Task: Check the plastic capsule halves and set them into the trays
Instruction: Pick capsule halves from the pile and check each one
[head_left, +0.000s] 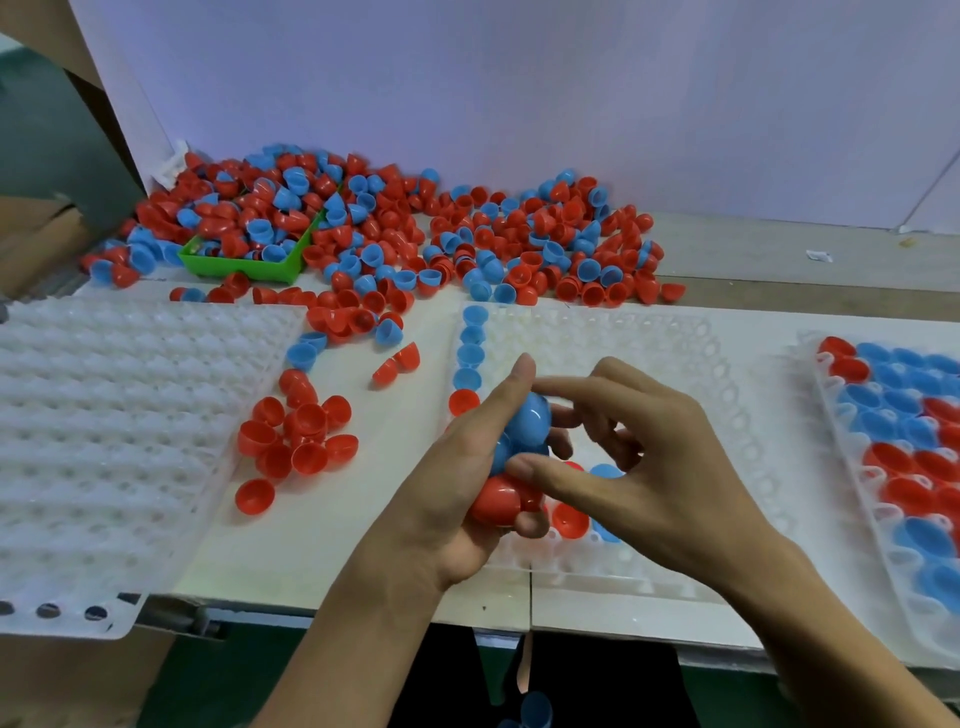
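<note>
Single head-worn view; faces forward and down, close over the table (332, 545); wide-angle

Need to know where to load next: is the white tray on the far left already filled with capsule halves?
No. The left white tray shows only bare pockets, while the right tray holds rows of red and blue halves.

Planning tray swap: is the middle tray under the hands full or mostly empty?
Mostly empty. The middle tray has one column of blue halves on its left edge and a few halves near the hands; the other visible pockets are bare.
</note>
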